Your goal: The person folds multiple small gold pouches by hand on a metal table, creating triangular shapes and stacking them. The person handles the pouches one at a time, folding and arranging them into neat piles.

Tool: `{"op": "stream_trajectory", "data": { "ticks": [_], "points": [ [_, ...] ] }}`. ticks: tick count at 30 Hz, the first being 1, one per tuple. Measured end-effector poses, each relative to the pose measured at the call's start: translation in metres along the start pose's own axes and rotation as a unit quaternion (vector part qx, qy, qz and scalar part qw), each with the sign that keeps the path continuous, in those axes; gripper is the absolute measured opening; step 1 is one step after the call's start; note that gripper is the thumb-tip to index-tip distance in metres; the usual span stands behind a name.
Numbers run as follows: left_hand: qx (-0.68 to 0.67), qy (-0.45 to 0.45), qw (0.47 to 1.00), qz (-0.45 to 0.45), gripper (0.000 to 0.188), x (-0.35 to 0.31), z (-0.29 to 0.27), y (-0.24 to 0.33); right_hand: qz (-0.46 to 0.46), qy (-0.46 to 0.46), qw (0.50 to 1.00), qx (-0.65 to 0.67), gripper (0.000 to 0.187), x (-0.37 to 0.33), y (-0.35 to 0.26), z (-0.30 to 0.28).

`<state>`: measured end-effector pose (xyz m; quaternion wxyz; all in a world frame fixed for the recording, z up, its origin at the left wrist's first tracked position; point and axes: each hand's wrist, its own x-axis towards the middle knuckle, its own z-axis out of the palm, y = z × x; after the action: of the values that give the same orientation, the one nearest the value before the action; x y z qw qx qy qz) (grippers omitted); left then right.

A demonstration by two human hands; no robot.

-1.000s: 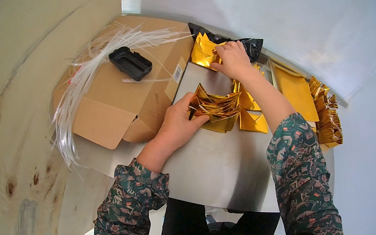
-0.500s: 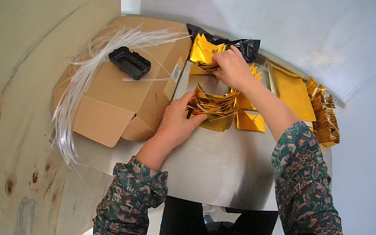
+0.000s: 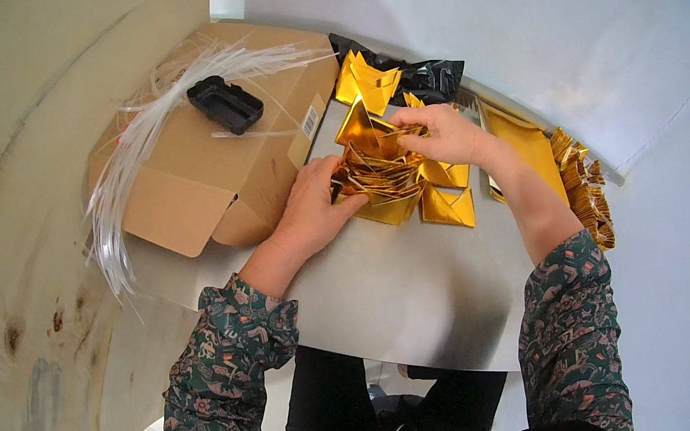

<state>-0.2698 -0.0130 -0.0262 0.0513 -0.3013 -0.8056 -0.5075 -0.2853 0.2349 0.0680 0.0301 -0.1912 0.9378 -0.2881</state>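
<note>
The left hand [image 3: 307,210] grips the left end of a stack of folded gold foil pieces [image 3: 387,179], thumb on the near side and fingers on the far side. The right hand [image 3: 446,133] reaches in from the right with its fingers bent and pinches the right part of a single gold piece [image 3: 360,127], which stands tilted at the far edge of the stack. The stack sits on the metal counter [image 3: 386,291], between the two hands and in front of the person. Just to its right, a loose gold piece [image 3: 447,208] lies on the counter. Farther off, more folded gold pieces [image 3: 367,79] rest beside a crumpled black plastic bag [image 3: 434,80]. To the right of the right forearm are a flat yellow-gold sheet [image 3: 528,151] and, beyond it, a tightly packed bundle of gold pieces [image 3: 587,200]. On the left stands a brown cardboard box [image 3: 178,212], its near flap folded out. A spread of clear plastic strips [image 3: 107,216] lies across its top and hangs over its left side, and a black plastic case [image 3: 226,104] sits on top of the box.
</note>
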Motion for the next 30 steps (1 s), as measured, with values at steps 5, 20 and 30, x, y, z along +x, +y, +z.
{"op": "stream_trajectory", "data": {
  "ticks": [5, 20, 30],
  "points": [
    [0.035, 0.009, 0.999, -0.024, 0.058, -0.001, 0.000, 0.003, 0.054, -0.116, 0.991, -0.025, 0.036, -0.003, -0.015, -0.008],
    [-0.034, 0.020, 0.998, -0.041, 0.082, -0.008, 0.001, 0.014, -0.029, -0.119, 0.990, -0.075, 0.042, -0.036, -0.051, 0.026],
    [-0.103, -0.039, 0.990, -0.085, 0.044, -0.005, -0.005, 0.026, 0.034, 0.105, 0.990, -0.085, 0.055, 0.040, 0.013, -0.011]
  ]
}}
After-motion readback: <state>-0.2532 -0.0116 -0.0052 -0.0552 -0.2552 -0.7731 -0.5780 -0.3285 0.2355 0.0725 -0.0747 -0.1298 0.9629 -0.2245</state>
